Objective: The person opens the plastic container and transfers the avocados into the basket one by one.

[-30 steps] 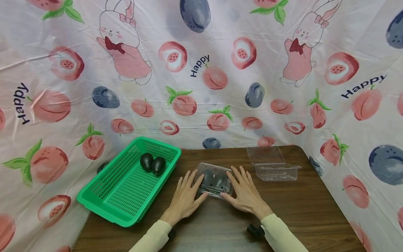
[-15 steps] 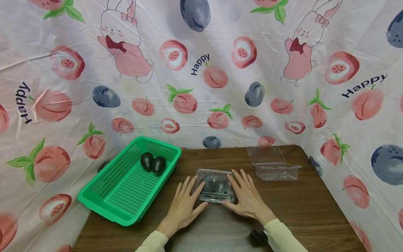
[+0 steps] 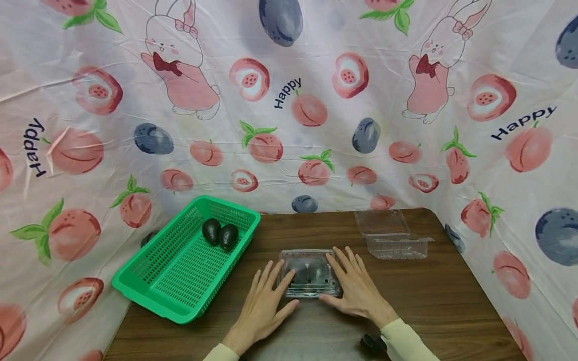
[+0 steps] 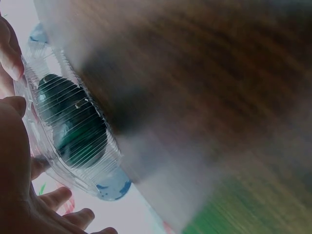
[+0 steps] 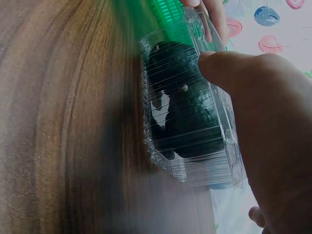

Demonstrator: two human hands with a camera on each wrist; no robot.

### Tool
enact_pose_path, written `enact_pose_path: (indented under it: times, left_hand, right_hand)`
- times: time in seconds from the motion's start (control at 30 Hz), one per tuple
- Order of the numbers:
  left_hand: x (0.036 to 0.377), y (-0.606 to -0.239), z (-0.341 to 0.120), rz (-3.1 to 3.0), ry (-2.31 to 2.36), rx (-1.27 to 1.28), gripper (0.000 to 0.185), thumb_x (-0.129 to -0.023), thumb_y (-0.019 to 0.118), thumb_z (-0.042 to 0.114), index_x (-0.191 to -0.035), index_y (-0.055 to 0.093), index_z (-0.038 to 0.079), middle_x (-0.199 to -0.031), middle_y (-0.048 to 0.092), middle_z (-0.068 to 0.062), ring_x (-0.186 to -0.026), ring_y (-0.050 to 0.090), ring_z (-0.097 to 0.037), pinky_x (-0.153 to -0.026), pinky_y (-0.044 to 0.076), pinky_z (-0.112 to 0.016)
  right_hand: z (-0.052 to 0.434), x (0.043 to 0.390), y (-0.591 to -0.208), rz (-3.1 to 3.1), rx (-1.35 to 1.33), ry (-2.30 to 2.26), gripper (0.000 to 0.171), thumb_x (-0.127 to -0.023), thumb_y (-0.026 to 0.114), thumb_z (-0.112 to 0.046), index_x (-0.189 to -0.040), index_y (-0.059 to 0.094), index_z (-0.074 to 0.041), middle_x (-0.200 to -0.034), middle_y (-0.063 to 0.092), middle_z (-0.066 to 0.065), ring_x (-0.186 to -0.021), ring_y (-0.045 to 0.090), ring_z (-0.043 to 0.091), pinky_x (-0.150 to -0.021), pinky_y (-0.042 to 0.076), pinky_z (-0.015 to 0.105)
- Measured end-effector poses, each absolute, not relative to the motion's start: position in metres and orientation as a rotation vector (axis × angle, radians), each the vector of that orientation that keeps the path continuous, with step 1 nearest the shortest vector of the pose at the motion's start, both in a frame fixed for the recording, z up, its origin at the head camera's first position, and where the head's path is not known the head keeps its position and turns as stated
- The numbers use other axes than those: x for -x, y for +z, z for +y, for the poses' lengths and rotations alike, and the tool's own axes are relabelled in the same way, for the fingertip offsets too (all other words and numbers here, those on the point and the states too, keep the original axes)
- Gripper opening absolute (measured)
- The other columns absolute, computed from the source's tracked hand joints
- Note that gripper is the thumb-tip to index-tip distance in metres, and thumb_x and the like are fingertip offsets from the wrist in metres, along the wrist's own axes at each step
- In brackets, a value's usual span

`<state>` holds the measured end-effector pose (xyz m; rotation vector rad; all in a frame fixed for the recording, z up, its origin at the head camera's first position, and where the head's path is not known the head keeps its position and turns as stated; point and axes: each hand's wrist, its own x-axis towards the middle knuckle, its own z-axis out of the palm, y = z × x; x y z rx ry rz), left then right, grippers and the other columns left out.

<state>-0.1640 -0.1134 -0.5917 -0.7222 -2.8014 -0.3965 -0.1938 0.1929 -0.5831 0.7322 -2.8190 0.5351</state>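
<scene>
A closed clear plastic clamshell box (image 3: 310, 294) sits on the table in front of me, holding two dark avocados (image 3: 318, 271). My left hand (image 3: 264, 303) lies at its left side with fingers spread, the index fingertip on the lid. At the right side my right hand (image 3: 358, 288) is spread too, its fingers along the lid edge and its thumb at the front corner. In the right wrist view the thumb touches the rim of the ribbed box (image 5: 195, 168), with a dark avocado (image 5: 185, 102) showing through. The left wrist view shows the box's opposite end (image 4: 92, 170).
A green plastic basket (image 3: 180, 286) stands on the left, with two dark avocados (image 3: 220, 234) near its far end. Toward the back right an open clear clamshell box (image 3: 397, 246) stands with its lid laid back. A fruit-patterned cloth (image 3: 311, 140) hangs behind the wooden table (image 3: 433, 296).
The closed box has slid toward me and turned until its front edge is nearly level. Both hands have moved with it, fingers still spread at its sides.
</scene>
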Motion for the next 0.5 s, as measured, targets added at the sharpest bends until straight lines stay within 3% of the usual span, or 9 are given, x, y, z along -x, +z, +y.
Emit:
enact_pose_path:
  times: [0.5]
  left_hand:
    - [0.1558, -0.5960, -0.1125, -2.742, -0.355, 0.722, 0.073, -0.108, 0.069, 0.061, -0.167, 0.056, 0.021, -0.183, 0.039, -0.013, -0.169, 0.040, -0.047, -0.129, 0.041, -0.075]
  right_hand:
    - [0.1916, 0.1845, -0.5867, -2.764, -0.754, 0.532, 0.108, -0.093, 0.083, -0.069, -0.174, 0.044, -0.010, -0.181, 0.040, 0.022, -0.168, 0.035, 0.057, -0.129, 0.037, 0.079]
